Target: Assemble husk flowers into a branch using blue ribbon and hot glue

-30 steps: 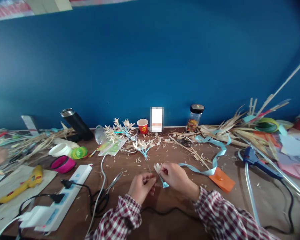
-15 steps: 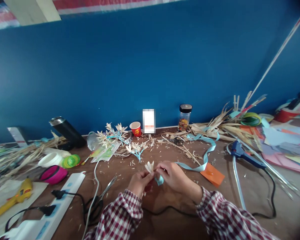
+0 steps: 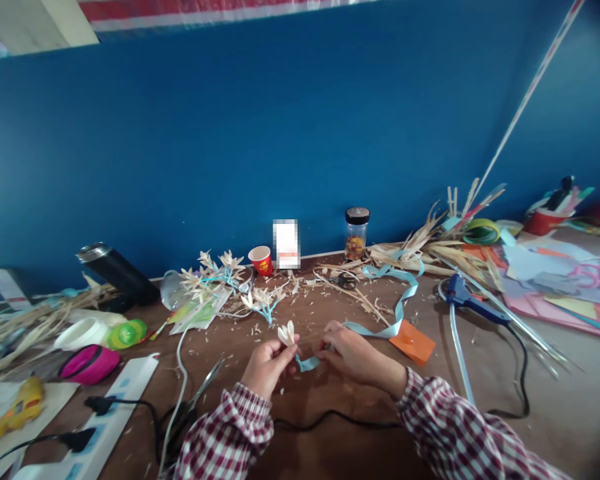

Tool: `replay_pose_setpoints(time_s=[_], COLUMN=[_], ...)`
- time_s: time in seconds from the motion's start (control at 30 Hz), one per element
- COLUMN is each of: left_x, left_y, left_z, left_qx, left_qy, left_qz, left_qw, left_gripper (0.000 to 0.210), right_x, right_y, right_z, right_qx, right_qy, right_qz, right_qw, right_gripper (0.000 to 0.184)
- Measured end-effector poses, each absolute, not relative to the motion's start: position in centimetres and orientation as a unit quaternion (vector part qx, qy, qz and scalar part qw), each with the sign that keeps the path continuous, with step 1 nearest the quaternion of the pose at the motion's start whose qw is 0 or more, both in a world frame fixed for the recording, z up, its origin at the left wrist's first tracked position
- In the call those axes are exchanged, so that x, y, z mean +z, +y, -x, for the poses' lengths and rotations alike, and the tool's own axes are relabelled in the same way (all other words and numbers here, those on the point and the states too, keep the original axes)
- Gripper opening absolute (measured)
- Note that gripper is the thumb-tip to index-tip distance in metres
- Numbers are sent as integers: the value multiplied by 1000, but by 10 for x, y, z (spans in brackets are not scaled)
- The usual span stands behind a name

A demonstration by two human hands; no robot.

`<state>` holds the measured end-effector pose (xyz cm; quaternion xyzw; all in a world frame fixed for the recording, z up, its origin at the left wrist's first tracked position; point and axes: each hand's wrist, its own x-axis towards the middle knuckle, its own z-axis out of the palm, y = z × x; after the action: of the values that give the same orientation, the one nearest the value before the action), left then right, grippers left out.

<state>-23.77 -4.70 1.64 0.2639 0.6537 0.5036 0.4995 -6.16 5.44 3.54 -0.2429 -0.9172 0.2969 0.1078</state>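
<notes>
My left hand [image 3: 269,363] pinches a small pale flower [image 3: 287,335], its petals pointing up above the thumb. A light blue ribbon [image 3: 309,364] spans the short gap from the flower's base to my right hand [image 3: 347,350], whose fingers are closed on it. The ribbon's long part curls away over the table behind the right hand. Just beyond my hands lies a small bunch of similar pale flowers [image 3: 265,303] with blue stems, and a larger bunch [image 3: 213,273] rests farther left. My fingers hide the flower's stem.
On the left are scissors [image 3: 200,393], a white power strip [image 3: 115,420] and a yellow glue gun [image 3: 20,410]. A red paper cup [image 3: 261,261] and a lidded jar [image 3: 356,237] stand by the wall. On the right lie an orange paper [image 3: 414,342] and a blue glue gun [image 3: 473,301].
My right hand has moved away from the left, drawing the ribbon out between them. The whole view has shifted slightly, so the table's things appear farther left.
</notes>
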Motion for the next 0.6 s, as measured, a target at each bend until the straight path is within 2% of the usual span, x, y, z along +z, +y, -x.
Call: replay_pose_setpoints(time_s=[0.13,0.37,0.6], left_x=[17,13,9], left_y=[-48,-49,-49], left_z=[238,234,228], left_qx=[490,457,467], left_qy=[665,709,714], left_qz=[-310,-379,-375], left_qw=[470,382,362], left_gripper=[53,43,43], right_x=[34,33,30], right_y=[55,54,55], right_z=[65,65,65], right_qx=[311,334,326], right_qy=[-913,-904,-898], right_qz=[240,241,272], right_qw=[111,119,120], right_gripper=[15,22,23])
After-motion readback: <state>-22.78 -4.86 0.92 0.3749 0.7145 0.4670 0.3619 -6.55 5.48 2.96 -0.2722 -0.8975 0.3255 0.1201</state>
